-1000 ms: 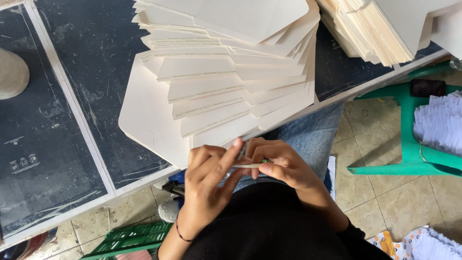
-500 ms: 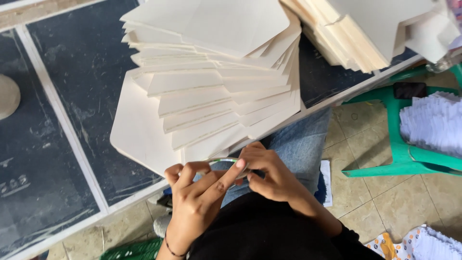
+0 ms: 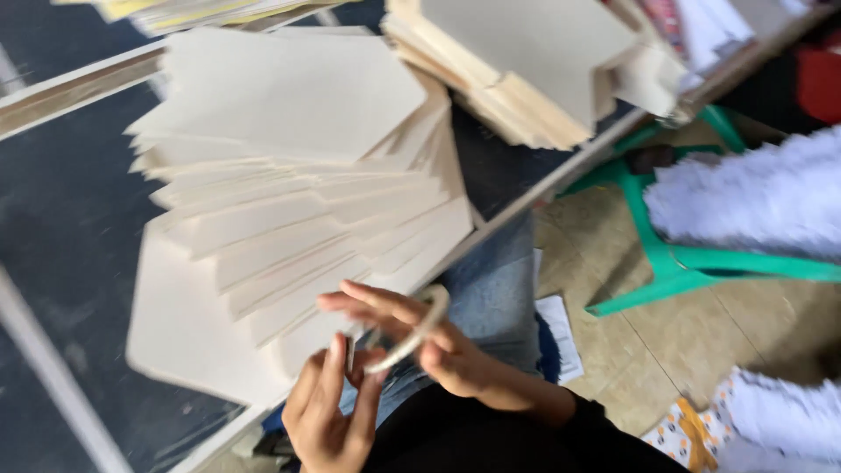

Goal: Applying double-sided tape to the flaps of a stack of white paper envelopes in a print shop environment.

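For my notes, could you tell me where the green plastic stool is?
In the head view, the green plastic stool stands on the tiled floor at right, beside the table edge.

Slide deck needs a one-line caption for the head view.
Both hands, left hand and right hand, grip a pale curved strip beside fanned cream paper sheets.

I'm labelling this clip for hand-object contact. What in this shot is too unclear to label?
- Head view, thin curved pale strip between right hand and left hand: motion blur hides what it is.
- Fanned cream paper sheets: count unreadable, blurred.
- White heap on green plastic stool: cut off by right edge.
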